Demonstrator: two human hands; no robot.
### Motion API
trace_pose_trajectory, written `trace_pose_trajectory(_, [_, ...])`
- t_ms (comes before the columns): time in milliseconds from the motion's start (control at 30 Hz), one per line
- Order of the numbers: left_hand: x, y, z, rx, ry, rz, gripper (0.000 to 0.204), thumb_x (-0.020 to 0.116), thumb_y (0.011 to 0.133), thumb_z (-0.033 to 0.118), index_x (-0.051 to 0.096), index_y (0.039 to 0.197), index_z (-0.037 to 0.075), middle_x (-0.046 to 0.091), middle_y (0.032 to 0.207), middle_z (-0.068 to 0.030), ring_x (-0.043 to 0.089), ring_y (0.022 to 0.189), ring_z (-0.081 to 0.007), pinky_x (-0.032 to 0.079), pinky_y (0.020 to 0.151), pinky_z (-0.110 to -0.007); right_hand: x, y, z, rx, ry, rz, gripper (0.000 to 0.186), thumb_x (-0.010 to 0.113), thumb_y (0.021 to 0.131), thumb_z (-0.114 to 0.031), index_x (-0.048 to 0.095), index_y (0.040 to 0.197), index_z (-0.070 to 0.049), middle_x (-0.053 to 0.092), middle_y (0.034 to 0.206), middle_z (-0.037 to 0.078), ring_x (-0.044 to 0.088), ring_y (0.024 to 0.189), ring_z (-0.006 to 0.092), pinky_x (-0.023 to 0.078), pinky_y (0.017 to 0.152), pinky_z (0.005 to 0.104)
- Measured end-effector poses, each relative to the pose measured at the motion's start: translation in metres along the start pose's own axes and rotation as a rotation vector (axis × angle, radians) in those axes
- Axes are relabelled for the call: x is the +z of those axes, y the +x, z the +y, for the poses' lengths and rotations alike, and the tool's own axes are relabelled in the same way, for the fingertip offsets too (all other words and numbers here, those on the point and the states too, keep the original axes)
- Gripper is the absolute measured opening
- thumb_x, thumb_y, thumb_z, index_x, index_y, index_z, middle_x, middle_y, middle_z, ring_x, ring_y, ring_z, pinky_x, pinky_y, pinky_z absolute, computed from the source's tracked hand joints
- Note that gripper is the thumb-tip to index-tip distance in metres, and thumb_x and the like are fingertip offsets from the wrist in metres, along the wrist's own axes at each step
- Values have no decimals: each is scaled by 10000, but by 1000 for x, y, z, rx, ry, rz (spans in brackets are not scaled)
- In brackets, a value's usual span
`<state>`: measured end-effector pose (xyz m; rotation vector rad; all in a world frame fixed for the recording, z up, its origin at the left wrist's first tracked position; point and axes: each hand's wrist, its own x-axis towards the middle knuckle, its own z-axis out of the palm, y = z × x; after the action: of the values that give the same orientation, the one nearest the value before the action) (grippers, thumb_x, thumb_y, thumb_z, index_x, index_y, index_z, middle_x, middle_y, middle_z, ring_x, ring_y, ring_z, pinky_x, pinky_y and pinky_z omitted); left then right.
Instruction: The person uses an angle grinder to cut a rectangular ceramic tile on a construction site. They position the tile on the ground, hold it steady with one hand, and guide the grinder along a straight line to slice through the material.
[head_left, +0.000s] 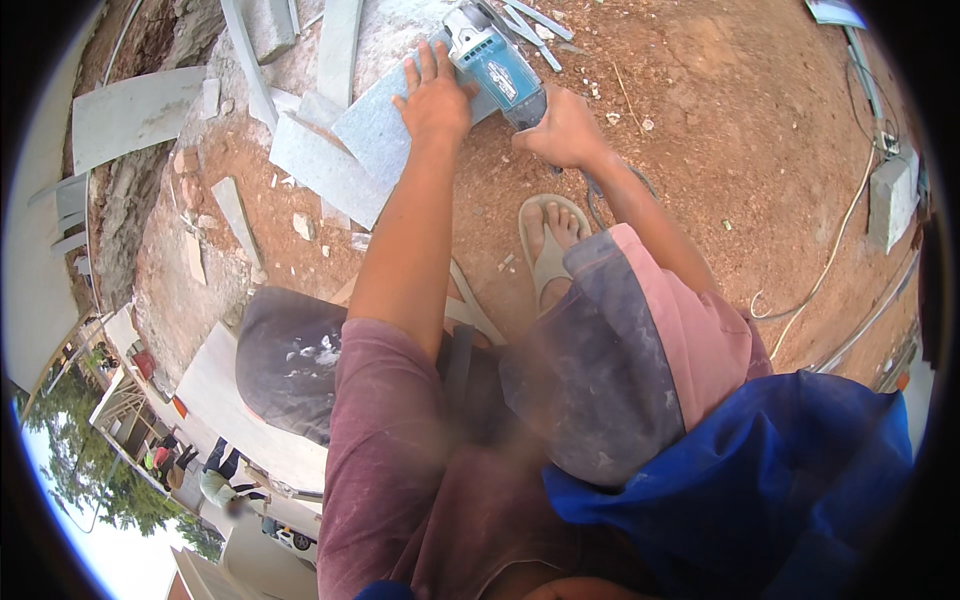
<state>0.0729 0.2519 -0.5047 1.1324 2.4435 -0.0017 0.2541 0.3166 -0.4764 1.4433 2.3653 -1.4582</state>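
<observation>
Left hand [435,98]: fingers spread, palm pressed flat on the grey stone slab [378,128].
Right hand [562,128]: wrapped around the rear body of the blue angle grinder [497,62].
Slab position: on red dirt ahead of the person, lying over 1 more grey slab piece [325,170]; long axis runs from lower left to upper right.
Key relation: grinder head sits at the slab's far right edge, just beside the left hand's fingertips; left hand is nearer the slab.
Foot: sandalled foot [550,235] below the right hand.
Cable: power cord [830,255] trails right.
Hidden: cutting disc and its contact line cannot be made out.
</observation>
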Motion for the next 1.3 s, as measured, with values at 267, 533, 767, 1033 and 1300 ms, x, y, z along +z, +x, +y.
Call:
trace_pose_trajectory(267, [0,2,1,-5,23,-13,850,656,984,481,252,1675,193,120,1771,3,163,1618,-269,249,1249,-637,-8,18,-16,-15,-17,16,340,778,615,-263,706,745,42,718,751,237,731,739,367,586,741,431])
trace_pose_trajectory(533, [-3,1,4,-1,46,-27,847,661,988,466,253,1673,183,129,1769,5,169,1616,-265,265,1244,-637,-6,26,-16,-7,-8,4,347,781,601,-261,715,730,55,715,729,232,732,725,354,586,733,428])
trace_pose_trajectory(767, [-2,2,3,-10,50,-25,849,657,988,472,245,1676,192,131,1769,7,168,1616,-263,263,1245,-636,-3,33,-16,15,-18,-28,357,777,593,-263,716,731,60,720,750,244,738,743,351,590,716,422])
trace_pose_trajectory(1033, [1,3,2,-10,40,-17,855,656,986,481,238,1679,204,125,1770,8,161,1618,-259,254,1247,-633,-8,42,-27,57,-45,-88,384,779,574,-263,739,766,67,728,792,262,735,756,359,593,732,418])
trace_pose_trajectory(1300, [0,4,2,-13,70,-38,852,654,993,472,228,1681,205,116,1770,10,150,1620,-255,252,1250,-635,-7,32,-17,20,-9,-81,402,788,587,-286,741,781,62,729,814,266,733,778,373,590,750,420])
